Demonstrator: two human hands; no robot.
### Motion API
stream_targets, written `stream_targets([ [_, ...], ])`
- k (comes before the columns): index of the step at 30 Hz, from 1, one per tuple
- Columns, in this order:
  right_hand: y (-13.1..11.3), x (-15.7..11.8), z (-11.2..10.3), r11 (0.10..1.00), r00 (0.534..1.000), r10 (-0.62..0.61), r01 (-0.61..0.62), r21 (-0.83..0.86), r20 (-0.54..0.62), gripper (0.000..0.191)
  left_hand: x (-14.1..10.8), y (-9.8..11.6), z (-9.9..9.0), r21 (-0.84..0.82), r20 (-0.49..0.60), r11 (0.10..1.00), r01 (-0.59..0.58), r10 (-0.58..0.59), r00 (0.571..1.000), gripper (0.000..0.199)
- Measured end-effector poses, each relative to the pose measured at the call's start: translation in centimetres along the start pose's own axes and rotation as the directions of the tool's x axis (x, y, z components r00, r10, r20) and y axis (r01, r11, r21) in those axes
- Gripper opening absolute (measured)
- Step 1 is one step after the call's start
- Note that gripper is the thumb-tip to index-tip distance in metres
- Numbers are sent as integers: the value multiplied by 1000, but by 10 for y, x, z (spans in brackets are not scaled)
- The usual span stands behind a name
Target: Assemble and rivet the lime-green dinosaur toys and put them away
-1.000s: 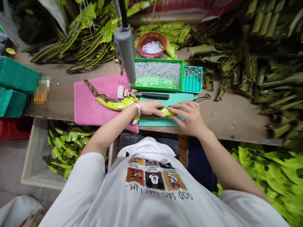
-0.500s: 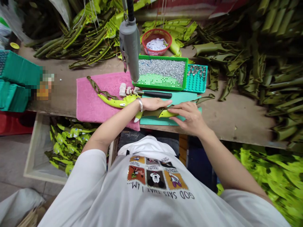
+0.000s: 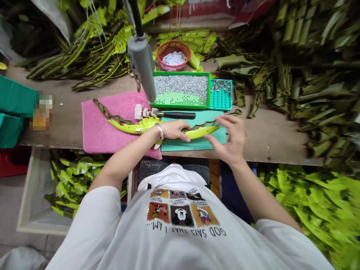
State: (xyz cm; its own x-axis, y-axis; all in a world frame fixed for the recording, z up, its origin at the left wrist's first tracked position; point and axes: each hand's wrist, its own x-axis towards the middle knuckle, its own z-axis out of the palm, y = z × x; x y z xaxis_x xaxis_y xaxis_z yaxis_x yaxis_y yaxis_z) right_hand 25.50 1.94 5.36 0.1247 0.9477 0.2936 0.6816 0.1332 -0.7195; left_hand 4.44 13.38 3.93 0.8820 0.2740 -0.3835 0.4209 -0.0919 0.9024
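A long curved plastic piece in lime green and olive [image 3: 203,132], shaped like a toy bow, lies across the pink towel [image 3: 94,131] and the turquoise mat [image 3: 182,145]. My left hand [image 3: 173,129], with a silver bracelet at its wrist, grips the piece around its middle and hides that section. At the piece's right end, my right hand [image 3: 232,140] is open, thumb and fingers apart, slightly blurred. A black-handled screwdriver-like tool [image 3: 179,115], its shaft end by some white and red wrapped material, lies just behind my left hand.
A grey power screwdriver [image 3: 141,67] hangs over the bench. Behind are a green tray of screws [image 3: 209,90], a turquoise tray [image 3: 222,104] and a red basket [image 3: 173,68]. Olive parts [image 3: 261,78] heap at right; a bin [image 3: 30,195] stands lower left.
My right hand has come off the piece and opened, moving slightly right. My left hand's thumb has spread to the near side of the piece. The whole view has shifted a little.
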Motion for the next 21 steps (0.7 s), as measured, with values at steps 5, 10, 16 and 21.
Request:
stream_targets([
  [5,13,-9,9,502,697,703,-630,592,145,59,-3,3,-3,25,-11,1000,4,-4,1000,39],
  [10,9,-2,20,209,579,726,-700,683,371,53,-5,2,-4,-49,17,999,3,-2,1000,42],
  [16,10,2,20,189,594,708,-682,707,383,44,-4,0,-5,-41,22,999,27,-26,999,42],
  [21,5,2,20,189,614,706,-644,742,353,49,-4,1,-5,-56,9,998,37,-36,999,45],
])
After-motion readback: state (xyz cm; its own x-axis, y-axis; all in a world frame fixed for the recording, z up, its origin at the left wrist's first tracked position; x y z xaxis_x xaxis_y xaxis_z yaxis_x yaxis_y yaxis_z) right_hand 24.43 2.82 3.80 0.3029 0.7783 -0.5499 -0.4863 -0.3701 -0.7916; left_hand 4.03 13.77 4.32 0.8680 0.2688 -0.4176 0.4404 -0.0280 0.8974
